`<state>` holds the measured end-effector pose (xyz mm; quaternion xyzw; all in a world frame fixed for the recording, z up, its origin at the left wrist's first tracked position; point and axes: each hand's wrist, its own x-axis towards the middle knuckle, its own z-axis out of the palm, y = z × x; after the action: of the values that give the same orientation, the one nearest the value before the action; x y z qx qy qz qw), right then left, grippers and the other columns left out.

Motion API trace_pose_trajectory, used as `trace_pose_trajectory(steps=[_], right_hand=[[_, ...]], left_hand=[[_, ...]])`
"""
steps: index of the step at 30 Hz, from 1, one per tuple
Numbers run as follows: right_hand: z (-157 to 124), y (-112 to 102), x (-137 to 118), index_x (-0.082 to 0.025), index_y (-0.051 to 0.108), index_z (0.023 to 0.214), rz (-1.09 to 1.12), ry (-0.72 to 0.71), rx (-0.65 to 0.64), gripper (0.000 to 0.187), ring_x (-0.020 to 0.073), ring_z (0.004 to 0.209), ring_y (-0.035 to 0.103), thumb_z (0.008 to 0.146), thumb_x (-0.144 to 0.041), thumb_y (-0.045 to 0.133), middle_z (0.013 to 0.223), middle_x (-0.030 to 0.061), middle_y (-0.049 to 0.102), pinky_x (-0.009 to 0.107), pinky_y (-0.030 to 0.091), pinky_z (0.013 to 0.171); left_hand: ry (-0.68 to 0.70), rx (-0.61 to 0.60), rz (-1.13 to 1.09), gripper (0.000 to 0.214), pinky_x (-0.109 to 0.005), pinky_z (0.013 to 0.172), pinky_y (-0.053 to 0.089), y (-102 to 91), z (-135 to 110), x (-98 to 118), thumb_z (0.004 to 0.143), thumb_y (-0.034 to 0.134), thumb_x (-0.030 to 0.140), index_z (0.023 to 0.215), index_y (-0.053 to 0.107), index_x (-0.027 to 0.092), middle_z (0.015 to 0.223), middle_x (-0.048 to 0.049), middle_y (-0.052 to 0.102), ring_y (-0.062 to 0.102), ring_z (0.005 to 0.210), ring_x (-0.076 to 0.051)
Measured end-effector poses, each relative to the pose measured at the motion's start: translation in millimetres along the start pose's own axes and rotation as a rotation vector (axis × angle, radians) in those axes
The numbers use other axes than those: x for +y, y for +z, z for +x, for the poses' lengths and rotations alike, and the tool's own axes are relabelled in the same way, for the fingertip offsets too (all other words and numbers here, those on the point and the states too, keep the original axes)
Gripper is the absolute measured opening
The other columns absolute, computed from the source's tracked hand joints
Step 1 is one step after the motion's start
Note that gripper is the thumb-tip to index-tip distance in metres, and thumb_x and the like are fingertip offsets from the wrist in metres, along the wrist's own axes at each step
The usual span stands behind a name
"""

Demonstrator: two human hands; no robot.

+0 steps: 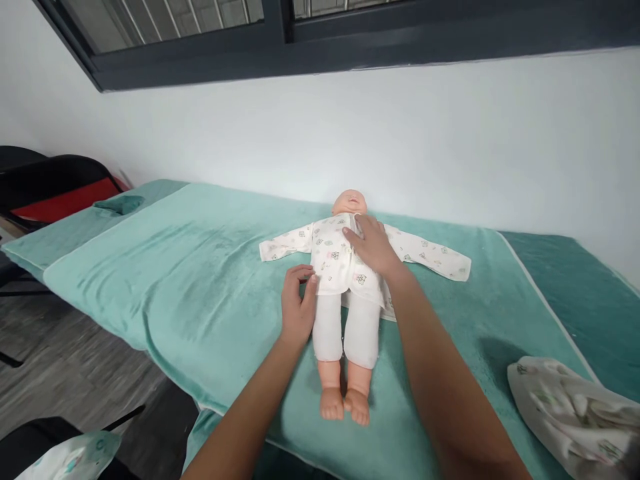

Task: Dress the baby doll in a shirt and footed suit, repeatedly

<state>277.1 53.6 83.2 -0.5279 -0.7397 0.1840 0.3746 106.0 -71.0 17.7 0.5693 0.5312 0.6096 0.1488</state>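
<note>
A baby doll lies on its back on the green-covered bed, its head toward the wall and its bare feet toward me. It has on a white printed baby jacket with the sleeves spread out to both sides, above white legs. My right hand rests on the jacket's chest with its fingers spread over the front edge. My left hand is beside the jacket's lower left edge, fingertips at the cloth, thumb and fingers apart. Part of the jacket's right side is hidden under my right hand and forearm.
A bundled printed cloth lies at the bed's near right. Green bedding runs along the white wall under a dark window frame. Black chairs stand at the left, and a printed white item is at the lower left.
</note>
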Motion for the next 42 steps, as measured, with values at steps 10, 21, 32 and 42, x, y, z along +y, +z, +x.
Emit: trace_pose_trajectory(steps=[10,21,32,42], right_hand=[[-39.6,-1.7,-10.9,-0.017,0.04,0.156,0.052,-0.092,-0.06,0.071,0.0272,0.155,0.025,0.1,-0.06,0.038,0.166,0.0131,0.031,0.049,0.019,0.127],[-98.7,-12.4,-17.2,-0.031,0.046,0.152,0.223,-0.136,-0.096,0.056,0.0212,0.155,0.025,0.1,-0.052,0.048,0.161,0.0019,0.041,0.049,0.009,0.129],[-139.0,-32.3,15.4,-0.03,0.057,0.122,0.693,0.154,0.225,0.054,0.0264,0.139,0.051,0.069,-0.017,0.06,0.143,0.0068,0.06,0.052,0.041,0.115],[-183.0,-20.7,16.3,-0.022,0.062,0.123,-0.228,0.307,0.207,0.045,0.0298,0.09,0.064,0.084,-0.043,0.057,0.097,0.0092,0.07,0.048,0.051,0.083]], left_hand=[[-0.072,-0.006,-0.104,0.029,-0.034,0.094,0.052,-1.7,1.6,-8.7,0.084,0.046,0.008,0.1,0.065,0.021,0.11,-0.0052,0.065,0.061,0.108,-0.018],[-0.135,-0.143,0.027,0.041,-0.04,0.096,0.052,-16.1,-20.4,-11.6,0.082,0.051,0.006,0.118,0.061,0.024,0.117,-0.0068,0.065,0.063,0.107,-0.021],[-0.114,-0.165,0.354,0.019,-0.044,0.088,0.047,-14.1,-15.4,-9.1,0.09,0.058,0.021,0.108,0.064,0.019,0.1,-0.01,0.067,0.059,0.098,-0.029],[-0.095,-0.164,0.342,0.015,-0.036,0.073,0.042,-17.8,-18.7,-8.0,0.088,0.056,0.018,0.1,0.063,0.022,0.083,-0.0047,0.067,0.058,0.082,-0.026]])
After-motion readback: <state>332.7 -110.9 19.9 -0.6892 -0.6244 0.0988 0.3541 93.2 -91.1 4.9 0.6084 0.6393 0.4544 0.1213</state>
